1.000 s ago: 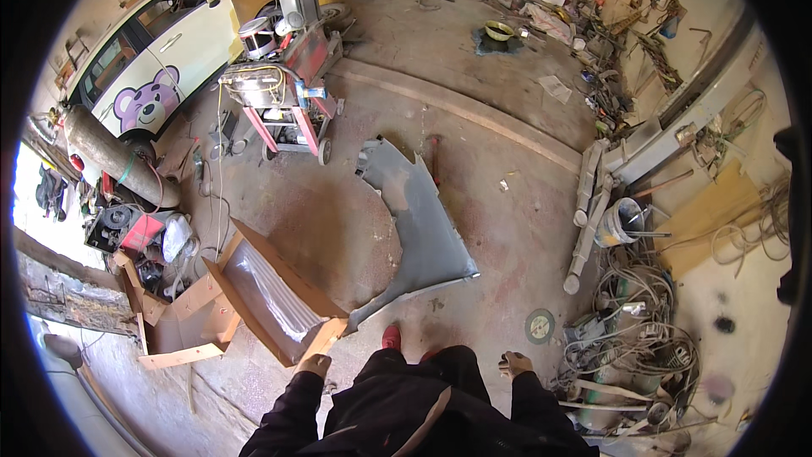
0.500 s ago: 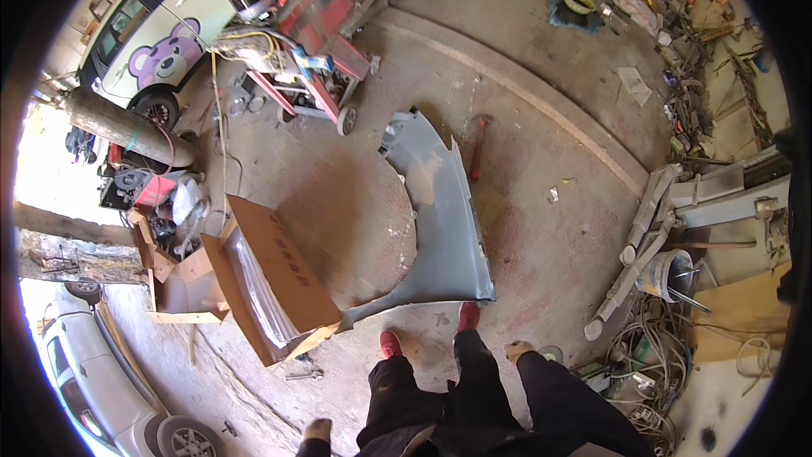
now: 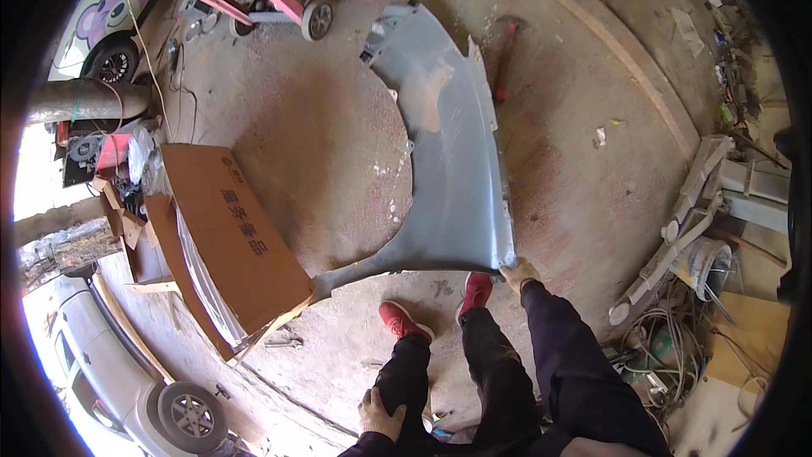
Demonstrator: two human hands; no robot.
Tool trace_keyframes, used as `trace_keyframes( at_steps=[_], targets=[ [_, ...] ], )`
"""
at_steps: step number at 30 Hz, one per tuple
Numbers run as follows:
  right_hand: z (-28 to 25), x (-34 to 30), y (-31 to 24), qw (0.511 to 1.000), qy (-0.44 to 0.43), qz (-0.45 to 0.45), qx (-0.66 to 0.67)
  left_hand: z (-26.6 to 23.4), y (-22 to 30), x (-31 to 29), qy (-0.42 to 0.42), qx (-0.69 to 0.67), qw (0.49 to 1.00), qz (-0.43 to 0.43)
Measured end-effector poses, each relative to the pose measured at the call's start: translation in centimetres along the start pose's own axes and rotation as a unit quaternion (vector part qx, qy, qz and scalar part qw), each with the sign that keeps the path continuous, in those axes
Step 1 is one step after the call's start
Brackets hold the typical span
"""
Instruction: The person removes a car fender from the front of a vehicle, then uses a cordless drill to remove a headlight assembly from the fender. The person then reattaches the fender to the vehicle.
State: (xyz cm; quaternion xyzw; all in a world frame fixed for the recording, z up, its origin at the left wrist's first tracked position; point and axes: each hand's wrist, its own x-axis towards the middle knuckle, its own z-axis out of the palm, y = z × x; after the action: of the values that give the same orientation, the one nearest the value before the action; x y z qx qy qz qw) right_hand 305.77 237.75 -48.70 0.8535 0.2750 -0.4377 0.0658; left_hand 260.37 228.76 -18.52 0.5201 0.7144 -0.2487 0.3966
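Observation:
A grey-blue car fender (image 3: pixel 444 161) lies on the concrete floor, its curved wheel-arch edge facing left and a tan patch near its upper part. My right hand (image 3: pixel 522 273) is closed on the fender's near right corner; the fingertips are partly hidden there. On my bent left knee rests my left hand (image 3: pixel 381 416), fingers lying over the dark trousers and holding nothing. Left of the fender stands an open brown cardboard box (image 3: pixel 237 228) with white wrapping (image 3: pixel 203 279) inside. The fender's narrow left end meets the box's near corner.
Beyond the fender lies a red-handled hammer (image 3: pixel 506 63). A wheeled red cart (image 3: pixel 279 0) stands at the far left. On the right are metal lift arms (image 3: pixel 668 228), a bucket (image 3: pixel 704 267) and coiled hoses (image 3: pixel 668 330). A silver car (image 3: pixel 110 364) is at the lower left.
My right hand has reached forward and taken hold of the fender's near corner. My left hand has come onto my left knee. The view has dropped closer to the floor.

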Motion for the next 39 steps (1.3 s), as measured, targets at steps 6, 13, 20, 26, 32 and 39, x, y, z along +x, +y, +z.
trace_keyframes(
  at_steps=[6, 13, 20, 26, 32, 39],
  targets=[
    [3.7, 6.3, -0.5, 0.997, 0.072, 0.009, 0.011, -0.2, -0.4, 0.9, 0.024, -0.015, 1.000, 0.009],
    [4.3, 9.2, 1.5, 1.000, 0.006, 0.003, 0.019, 0.1, -1.1, 1.2, 0.042, -0.022, 0.999, 0.026],
    [-2.4, -0.7, -2.9, 0.987, -0.076, -0.081, -0.119, -0.3, 0.3, 1.6, -0.011, 0.014, 1.000, 0.021],
    [-9.3, -21.2, -12.1, 0.986, 0.014, -0.163, -0.013, -3.2, 7.0, 0.4, 0.074, 0.042, 0.961, 0.263],
    [-18.1, -35.2, -18.0, 0.939, -0.040, -0.295, -0.171, -4.1, 13.3, -4.4, 0.046, -0.149, 0.924, 0.348],
    [-14.0, -44.7, -28.2, 0.878, -0.079, -0.466, -0.077, -5.1, 6.1, -6.9, 0.109, -0.530, 0.824, 0.171]
  ],
)
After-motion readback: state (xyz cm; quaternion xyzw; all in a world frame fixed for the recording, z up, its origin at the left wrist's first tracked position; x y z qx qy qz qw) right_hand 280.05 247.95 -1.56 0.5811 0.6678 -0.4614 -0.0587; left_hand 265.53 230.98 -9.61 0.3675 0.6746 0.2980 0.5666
